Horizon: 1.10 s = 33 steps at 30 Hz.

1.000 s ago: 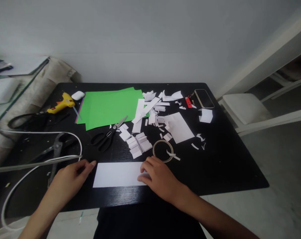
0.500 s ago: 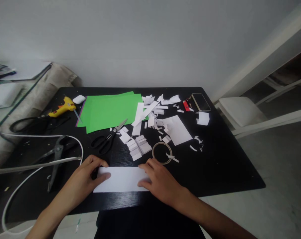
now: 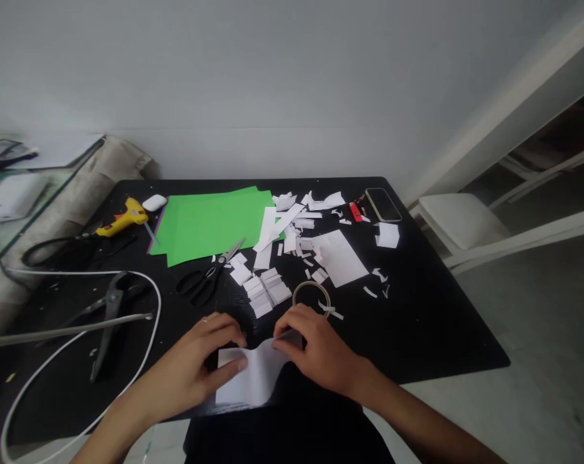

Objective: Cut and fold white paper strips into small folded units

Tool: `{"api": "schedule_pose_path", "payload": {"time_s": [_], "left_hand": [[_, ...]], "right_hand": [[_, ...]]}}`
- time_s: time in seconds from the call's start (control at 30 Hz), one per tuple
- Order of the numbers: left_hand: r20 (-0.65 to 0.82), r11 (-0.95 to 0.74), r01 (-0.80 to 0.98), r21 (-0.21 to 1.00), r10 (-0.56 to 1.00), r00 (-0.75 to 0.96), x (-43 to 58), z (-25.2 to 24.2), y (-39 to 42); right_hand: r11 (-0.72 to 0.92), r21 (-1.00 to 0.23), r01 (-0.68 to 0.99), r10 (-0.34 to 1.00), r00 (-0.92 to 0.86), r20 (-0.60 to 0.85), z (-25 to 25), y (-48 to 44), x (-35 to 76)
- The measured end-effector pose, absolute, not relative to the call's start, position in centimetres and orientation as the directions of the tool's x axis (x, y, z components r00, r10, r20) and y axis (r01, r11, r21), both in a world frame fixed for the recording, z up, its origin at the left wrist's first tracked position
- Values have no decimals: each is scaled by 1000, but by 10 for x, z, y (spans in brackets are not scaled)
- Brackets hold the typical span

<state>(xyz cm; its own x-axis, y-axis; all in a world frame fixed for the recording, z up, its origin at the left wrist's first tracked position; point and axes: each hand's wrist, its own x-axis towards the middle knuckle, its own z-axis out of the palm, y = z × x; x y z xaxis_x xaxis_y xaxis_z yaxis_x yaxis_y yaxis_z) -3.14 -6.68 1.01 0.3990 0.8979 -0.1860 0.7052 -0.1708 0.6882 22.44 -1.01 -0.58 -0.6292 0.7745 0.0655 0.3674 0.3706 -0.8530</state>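
A white paper strip (image 3: 251,379) lies across the near edge of the black table, its middle bent and its right part lifted. My left hand (image 3: 207,354) holds the strip's left part between thumb and fingers. At the other end, my right hand (image 3: 316,345) pinches the raised right part. Just beyond the hands are a folded white paper piece (image 3: 267,291) and a tape ring (image 3: 312,284), the ring's near side partly hidden by my right hand. Black-handled scissors (image 3: 209,276) rest beyond my left hand.
Green sheets (image 3: 214,222) and white scraps cover the table's far part. A yellow glue gun (image 3: 124,219), large shears (image 3: 111,309) and a white cable (image 3: 157,293) are at left. A phone (image 3: 383,205) and a red object (image 3: 355,211) lie far right.
The strip, flat before, is now bent, with its right part raised. My left hand has moved right, closer to my right hand. The camera view has shifted slightly.
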Motion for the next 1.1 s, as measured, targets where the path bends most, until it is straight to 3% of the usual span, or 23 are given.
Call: {"api": "schedule_pose_path", "payload": {"time_s": [0.23,0.4,0.57,0.63,0.7,0.8,0.97,1.1], "left_hand": [[-261,-73,616,784,862,434,-19,20,-63],[-198,27,529,848,942,269,-13,12,-62],[-299,237,262,935,928,225,-12,-7,-69],[-360,359,52,932,896,259,-11,-16,-72],[-405,499,-179,848,827,389,-8,-23,-72],[-307,550,-355,756,777,549,-2,-28,-70],[-290,499,-308,810,798,529,2,-25,-65],[-239,410,-256,875,827,508,4,-18,-61]], "right_hand": [[145,-954,261,799,-600,-43,18,5,233],[-22,-988,151,880,-467,-91,14,15,238],[-254,-967,-34,899,-376,-223,5,21,238],[-264,-964,-32,897,-375,-233,5,21,236],[-259,-966,-25,892,-390,-229,6,21,234],[-259,-965,-33,881,-418,-222,7,20,234],[-216,-976,-19,889,-417,-189,5,19,235],[-34,-997,63,935,-351,-54,5,18,237]]}}
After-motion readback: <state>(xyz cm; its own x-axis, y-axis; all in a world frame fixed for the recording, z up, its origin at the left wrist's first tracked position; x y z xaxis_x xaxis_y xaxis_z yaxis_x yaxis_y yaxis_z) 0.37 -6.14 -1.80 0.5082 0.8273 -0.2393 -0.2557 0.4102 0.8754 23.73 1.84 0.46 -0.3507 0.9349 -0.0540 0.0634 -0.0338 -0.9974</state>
